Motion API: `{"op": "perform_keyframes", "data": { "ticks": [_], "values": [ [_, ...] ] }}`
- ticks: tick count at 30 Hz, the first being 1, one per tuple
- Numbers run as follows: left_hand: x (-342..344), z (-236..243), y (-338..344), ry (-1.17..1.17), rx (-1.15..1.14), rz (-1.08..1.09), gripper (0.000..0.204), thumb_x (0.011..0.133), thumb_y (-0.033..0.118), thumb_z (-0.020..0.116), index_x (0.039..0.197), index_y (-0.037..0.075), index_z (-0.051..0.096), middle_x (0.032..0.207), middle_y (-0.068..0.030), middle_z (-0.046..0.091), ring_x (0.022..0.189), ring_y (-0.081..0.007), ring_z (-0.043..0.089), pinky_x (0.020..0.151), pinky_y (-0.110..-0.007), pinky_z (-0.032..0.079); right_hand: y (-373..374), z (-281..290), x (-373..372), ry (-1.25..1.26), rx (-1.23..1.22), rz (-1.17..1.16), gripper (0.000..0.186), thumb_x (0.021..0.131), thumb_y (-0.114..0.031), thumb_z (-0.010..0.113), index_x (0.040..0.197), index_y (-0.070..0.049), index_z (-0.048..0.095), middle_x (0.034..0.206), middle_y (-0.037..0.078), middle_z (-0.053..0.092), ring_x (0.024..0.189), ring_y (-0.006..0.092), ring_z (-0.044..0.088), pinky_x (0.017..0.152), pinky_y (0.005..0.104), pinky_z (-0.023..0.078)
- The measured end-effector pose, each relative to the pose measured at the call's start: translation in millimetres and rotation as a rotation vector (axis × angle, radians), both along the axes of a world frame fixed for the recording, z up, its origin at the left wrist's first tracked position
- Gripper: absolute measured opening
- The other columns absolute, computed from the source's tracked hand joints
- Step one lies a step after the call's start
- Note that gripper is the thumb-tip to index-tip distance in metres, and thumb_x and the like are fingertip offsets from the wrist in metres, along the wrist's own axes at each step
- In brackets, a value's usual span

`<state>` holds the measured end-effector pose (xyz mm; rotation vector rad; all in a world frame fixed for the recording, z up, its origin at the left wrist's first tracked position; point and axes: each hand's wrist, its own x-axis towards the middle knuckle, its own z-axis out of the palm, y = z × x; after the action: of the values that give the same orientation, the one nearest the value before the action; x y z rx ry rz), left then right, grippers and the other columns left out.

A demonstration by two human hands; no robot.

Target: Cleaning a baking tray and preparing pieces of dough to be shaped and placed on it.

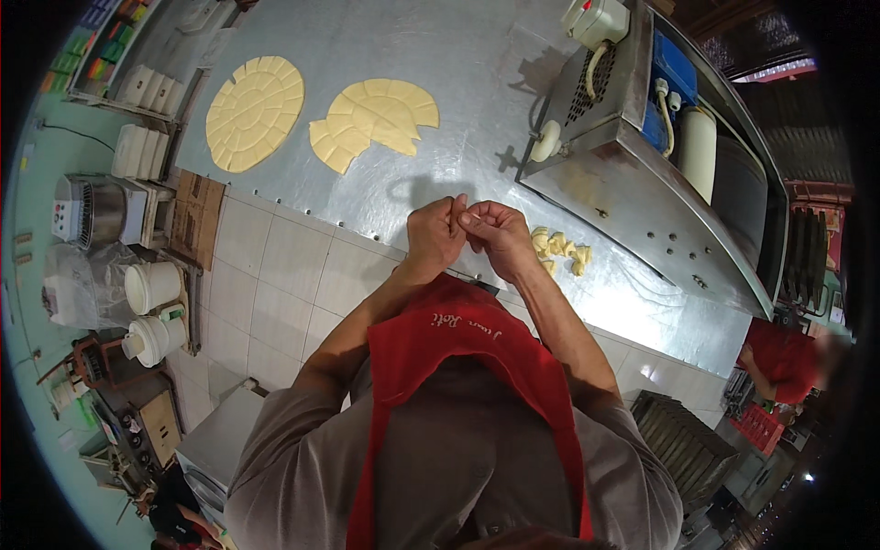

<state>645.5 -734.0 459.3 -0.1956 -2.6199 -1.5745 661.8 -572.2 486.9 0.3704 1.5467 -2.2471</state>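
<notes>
Fingers of our left hand (436, 236) and right hand (500, 236) curl in, meeting; whether they pinch anything, we can't tell. Folded dough pieces (556, 245) sit on the steel surface (495, 110) beside our right wrist, probably for short reach. Farther: gapped scored dough round (374, 115), flat, presumably easing pickup; then the fuller dough round (257, 117).

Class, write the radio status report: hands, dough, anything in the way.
Left hand, right hand: together, contents unclear. Right dough round: scored, sections missing. Steel machine stands to its right.
</notes>
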Motion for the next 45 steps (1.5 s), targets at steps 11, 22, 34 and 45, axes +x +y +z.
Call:
{"op": "perform_keyframes", "data": {
  "ticks": [11,22,34,45],
  "values": [
    [-136,-30,-101,0.093,-0.553,0.049,0.044,0.086,0.022,0.083,0.122,0.005,0.064,0.123,-0.0167,0.06,0.114,-0.0408,0.061,0.097,-0.051,0.049,34,21,18,0.021,0.1,0.332,0.027,0.094,0.0,0.077,0.119,-0.002,0.069,0.098,-0.002,0.068,0.09,0.0047,0.063,0.082,0.0234,0.054],
    [-63,-71,-55,-0.447,0.055,-0.182,0.027,0.095,0.024,0.073,0.083,0.001,0.067,0.087,-0.0085,0.066,0.073,-0.0215,0.066,0.06,-0.037,0.051,36,-1,25,0.001,0.829,0.293,0.029,0.096,-0.017,0.078,0.122,-0.007,0.071,0.113,0.012,0.078,0.086,0.0103,0.073,0.076,0.0289,0.057],
    [25,4,26,-0.426,0.313,-0.091,0.04,0.11,0.037,0.058,0.099,0.001,0.071,0.08,-0.0088,0.07,0.065,-0.0196,0.065,0.06,-0.036,0.051,33,-12,35,0.62,0.952,0.07,0.047,0.085,-0.016,0.086,0.127,-0.001,0.07,0.107,0.019,0.078,0.093,0.0301,0.077,0.081,0.0374,0.062],
    [17,-1,30,-0.105,-0.137,0.018,0.054,0.107,0.044,0.058,0.078,-0.001,0.065,0.069,-0.0199,0.068,0.065,-0.0434,0.068,0.062,-0.048,0.052,37,-10,25,0.009,0.116,0.066,0.034,0.097,-0.022,0.08,0.117,0.004,0.071,0.095,0.008,0.075,0.074,0.014,0.068,0.066,0.0303,0.056]
  ]
}}
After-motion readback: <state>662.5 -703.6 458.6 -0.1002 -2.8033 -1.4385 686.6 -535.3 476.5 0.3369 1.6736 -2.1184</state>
